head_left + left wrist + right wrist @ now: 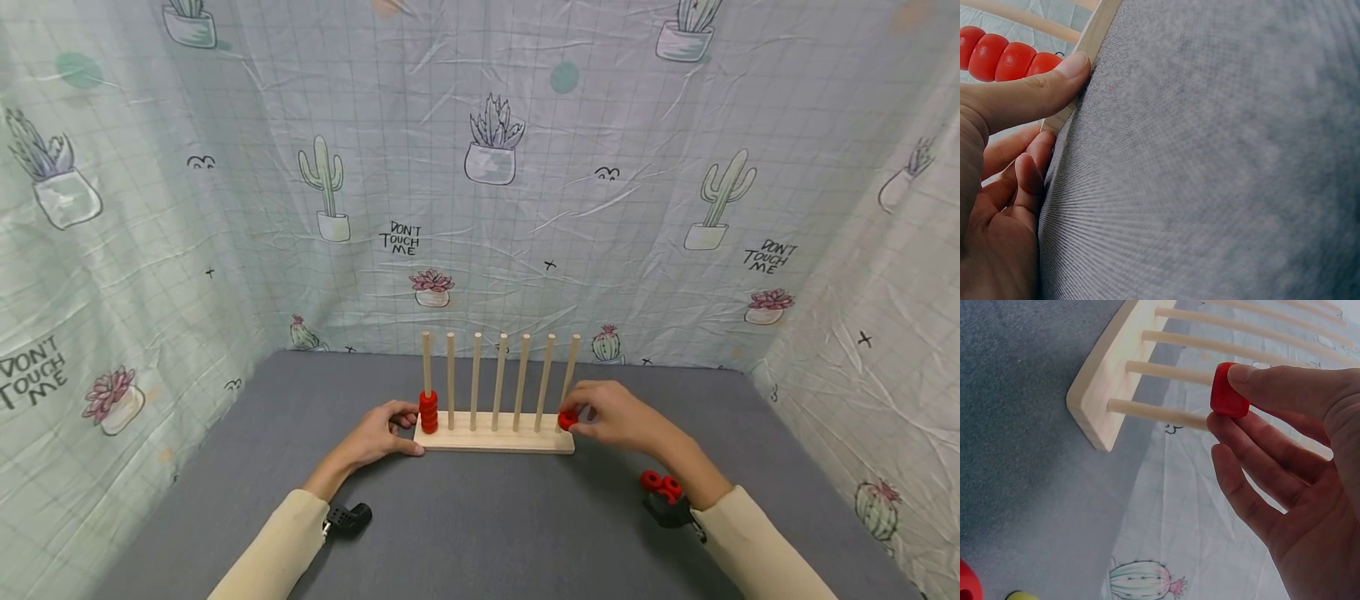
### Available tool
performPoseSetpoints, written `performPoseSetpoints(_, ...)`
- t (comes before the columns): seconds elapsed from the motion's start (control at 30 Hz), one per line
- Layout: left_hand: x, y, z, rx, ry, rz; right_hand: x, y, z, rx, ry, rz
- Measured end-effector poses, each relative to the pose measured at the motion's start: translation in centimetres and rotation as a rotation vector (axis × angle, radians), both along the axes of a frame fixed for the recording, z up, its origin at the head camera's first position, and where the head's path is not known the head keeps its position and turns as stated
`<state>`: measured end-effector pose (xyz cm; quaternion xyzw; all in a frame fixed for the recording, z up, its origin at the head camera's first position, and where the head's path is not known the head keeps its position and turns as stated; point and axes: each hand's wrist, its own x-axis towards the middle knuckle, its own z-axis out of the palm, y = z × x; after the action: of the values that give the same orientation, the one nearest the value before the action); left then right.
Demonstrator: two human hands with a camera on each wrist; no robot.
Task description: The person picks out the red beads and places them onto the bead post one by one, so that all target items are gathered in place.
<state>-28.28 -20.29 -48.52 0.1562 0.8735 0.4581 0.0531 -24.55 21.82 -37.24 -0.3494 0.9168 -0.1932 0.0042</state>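
A wooden peg rack (495, 442) with several upright pegs stands on the grey table. Its leftmost peg carries a stack of red beads (428, 414). My left hand (378, 435) holds the rack's left end, the thumb on the front edge and fingers round the corner; the left wrist view shows the thumb (1054, 84) on the wood beside the stack. Near the rightmost peg, my right hand (618, 417) pinches one red bead (1229, 390) between thumb and fingers. In the right wrist view the bead overlaps the pegs, well above the base (1100, 403).
Loose red beads (651, 480) lie on the table to the right, partly behind the black wrist device (667, 510). A bit of something yellow (1022, 596) shows at the right wrist view's lower edge. Behind the table hangs a cactus-print cloth (525, 250).
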Motion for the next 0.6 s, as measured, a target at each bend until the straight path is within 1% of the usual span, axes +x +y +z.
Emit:
performPoseSetpoints(0.17,0.0,-0.1,-0.1,0.010,0.002,-0.008,0.1,-0.6,0.4,-0.002,-0.010,0.003)
performPoseSetpoints(0.6,0.1,-0.1,0.1,0.009,0.000,-0.010,-0.1,-2.3,1.2,-0.011,-0.017,0.045)
